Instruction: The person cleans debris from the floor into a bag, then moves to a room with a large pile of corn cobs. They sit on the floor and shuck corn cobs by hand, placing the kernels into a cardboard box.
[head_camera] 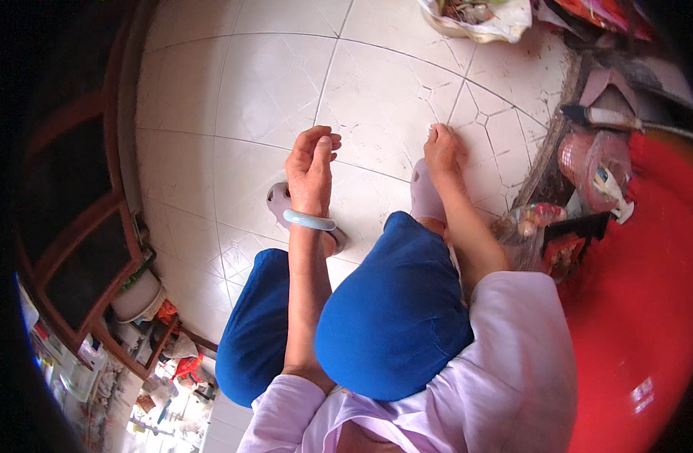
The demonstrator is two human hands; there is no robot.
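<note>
My left hand [312,158] hangs over the tiled floor with its fingers loosely curled and nothing visible in it. A pale blue bangle [309,219] sits around that wrist. Lower and farther right, my right hand [442,148] reaches down close to the floor tiles [380,107], beside the toe of a mauve clog [422,181]. A small white spot shows at its fingertips, too small to identify. Under my left wrist, the other mauve clog [278,201] is partly hidden. Both knees in blue trousers [391,317] are bent below my arms.
A lined basin [476,25] holding plant scraps stands ahead on the right. Along the right are a brush [606,118], a pink plastic cup [572,156], clear bags [522,238] and a red surface [635,340]. A brown wooden frame with dark panels [77,164] borders the left.
</note>
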